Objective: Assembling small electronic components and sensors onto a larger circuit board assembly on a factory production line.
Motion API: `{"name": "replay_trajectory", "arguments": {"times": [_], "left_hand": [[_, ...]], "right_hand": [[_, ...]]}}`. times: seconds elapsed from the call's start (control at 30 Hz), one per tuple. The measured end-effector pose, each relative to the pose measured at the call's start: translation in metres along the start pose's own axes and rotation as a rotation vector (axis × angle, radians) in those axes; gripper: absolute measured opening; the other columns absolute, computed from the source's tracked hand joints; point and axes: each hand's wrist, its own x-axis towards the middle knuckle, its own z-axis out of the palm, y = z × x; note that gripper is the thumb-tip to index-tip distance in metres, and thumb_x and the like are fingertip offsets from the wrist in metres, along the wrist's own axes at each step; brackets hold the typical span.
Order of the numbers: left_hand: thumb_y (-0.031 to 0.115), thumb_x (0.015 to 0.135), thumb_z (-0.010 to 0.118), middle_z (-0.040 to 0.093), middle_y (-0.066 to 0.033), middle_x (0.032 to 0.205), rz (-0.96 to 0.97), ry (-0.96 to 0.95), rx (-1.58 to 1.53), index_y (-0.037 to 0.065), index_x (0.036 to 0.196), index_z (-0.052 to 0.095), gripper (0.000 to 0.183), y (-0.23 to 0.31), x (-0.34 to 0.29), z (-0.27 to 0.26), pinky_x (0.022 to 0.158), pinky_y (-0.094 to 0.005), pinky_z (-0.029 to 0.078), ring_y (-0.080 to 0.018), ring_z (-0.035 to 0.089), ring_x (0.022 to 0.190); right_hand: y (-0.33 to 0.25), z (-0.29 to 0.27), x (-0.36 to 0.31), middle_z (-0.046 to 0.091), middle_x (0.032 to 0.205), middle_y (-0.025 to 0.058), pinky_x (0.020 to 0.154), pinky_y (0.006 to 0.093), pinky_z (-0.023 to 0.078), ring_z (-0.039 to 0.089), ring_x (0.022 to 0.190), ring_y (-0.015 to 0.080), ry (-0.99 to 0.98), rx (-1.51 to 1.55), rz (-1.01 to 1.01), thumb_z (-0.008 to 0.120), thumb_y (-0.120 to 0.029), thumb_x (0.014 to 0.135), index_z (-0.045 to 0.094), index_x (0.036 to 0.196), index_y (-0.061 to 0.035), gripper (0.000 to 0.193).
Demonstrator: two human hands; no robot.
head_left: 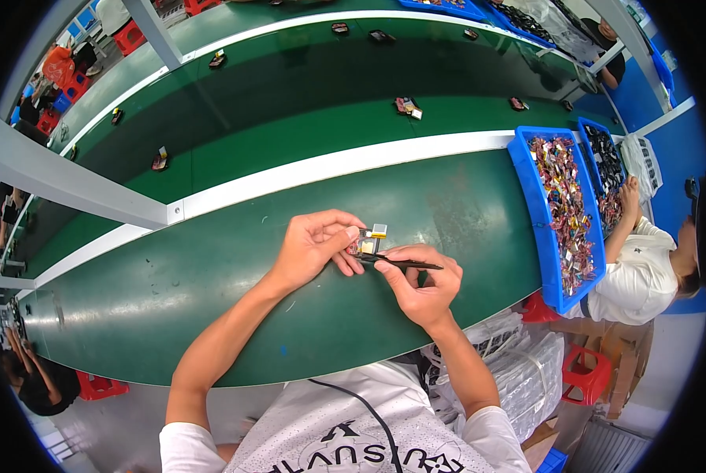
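Over the green worktop (211, 276), my left hand (315, 246) pinches a small black electronic housing (366, 247) with red wires at its edge. A silver battery with a yellow band (379, 230) sticks out at the housing's far side. My right hand (425, 285) grips black tweezers (416, 263), their tips pointing left and meeting the near edge of the housing. Just what the tips touch is too small to make out. Both hands are close together, near the middle of the worktop.
To the right stands a blue tray (554, 284) heaped with small wired batteries; a second blue tray (585, 126) holds black parts. Beyond a white rail (305, 172), a green belt (290, 142) carries several small assemblies. A co-worker (640, 264) reaches toward the trays. Red stools (585, 374) stand below.
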Motion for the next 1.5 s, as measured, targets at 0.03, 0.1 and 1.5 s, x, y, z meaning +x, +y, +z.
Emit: {"name": "replay_trajectory", "arguments": {"times": [0.03,0.1,1.5], "left_hand": [[0.009,0.103,0.058,0.071,-0.0157,0.089,-0.002,0.001,0.0,-0.007,0.116,0.065,0.022,0.0,0.0,0.0,0.058,-0.0277,0.061,-0.0229,0.075,0.07],[0.008,0.103,0.058,0.071,-0.0158,0.089,0.013,-0.002,0.001,-0.007,0.117,0.065,0.022,-0.001,0.0,0.0,0.058,-0.0279,0.061,-0.0224,0.075,0.07],[-0.003,0.095,0.065,0.072,-0.0132,0.086,-0.004,0.132,0.166,-0.009,0.113,0.063,0.019,-0.002,0.004,0.022,0.061,-0.0269,0.061,-0.0134,0.071,0.07]], "right_hand": [[0.0,0.0,0.0,0.077,0.086,0.0081,0.041,0.0211,0.032,0.043,0.041,0.0043,-0.015,-0.02,-0.032,0.086,0.002,0.074,0.074,0.09,-0.0034,0.021],[0.0,0.001,0.001,0.077,0.087,0.0083,0.042,0.0214,0.032,0.043,0.041,0.0045,-0.021,-0.032,-0.05,0.086,0.002,0.073,0.074,0.09,-0.0037,0.021],[0.003,0.0,0.001,0.078,0.084,0.006,0.048,0.0241,0.037,0.065,0.056,0.0114,-0.087,-0.327,-0.405,0.083,0.005,0.071,0.076,0.085,-0.0084,0.021]]}}
